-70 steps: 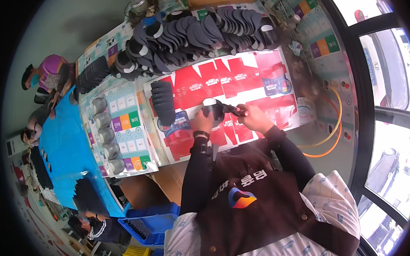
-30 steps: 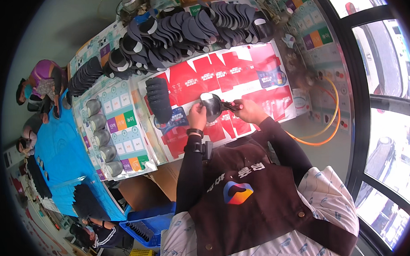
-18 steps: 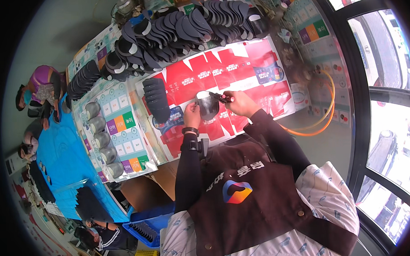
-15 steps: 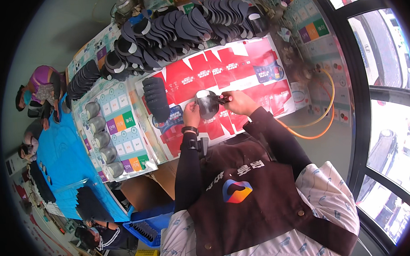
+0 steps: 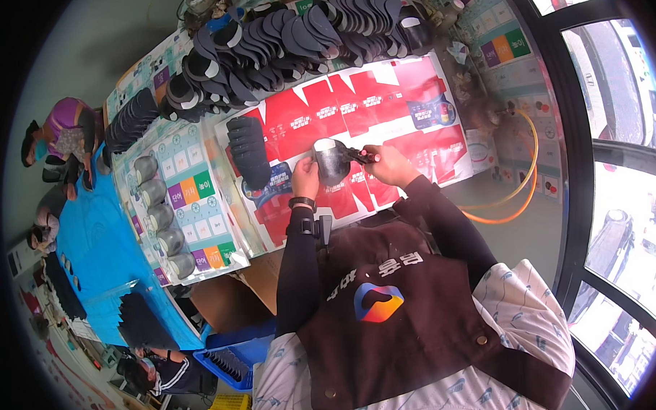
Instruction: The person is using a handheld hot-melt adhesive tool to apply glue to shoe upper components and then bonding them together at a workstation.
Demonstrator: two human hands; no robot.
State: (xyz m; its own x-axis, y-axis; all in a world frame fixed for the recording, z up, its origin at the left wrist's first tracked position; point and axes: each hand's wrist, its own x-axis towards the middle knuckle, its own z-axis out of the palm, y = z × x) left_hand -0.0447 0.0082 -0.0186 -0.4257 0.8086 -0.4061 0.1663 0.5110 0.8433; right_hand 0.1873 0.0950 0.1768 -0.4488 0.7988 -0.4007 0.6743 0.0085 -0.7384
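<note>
My left hand (image 5: 305,179) is closed on the left edge of a dark, rounded piece (image 5: 333,165) with a pale patch at its far end. It looks like a moulded insole part, but I cannot tell its exact kind. In my right hand (image 5: 393,166) is a black hand tool with pinkish-red ends (image 5: 358,156); its jaws meet the piece's right edge, and the fingers hide part of it. Both hands are over red-and-white printed sheets (image 5: 413,155). An overlapping stack of dark pieces (image 5: 247,153) lies just left of my left hand.
Many dark curved pieces (image 5: 311,33) line the table's far side. Several grey rounded cups (image 5: 161,216) stand in a row at left. A blue-covered table (image 5: 98,245) with people around it lies beyond. An orange hose (image 5: 512,211) loops at right, beside windows. A blue crate (image 5: 236,363) sits low left.
The dark piece has shifted slightly, showing more of its pale end. My right hand and the tool have moved a little to the right. My left hand keeps its hold.
</note>
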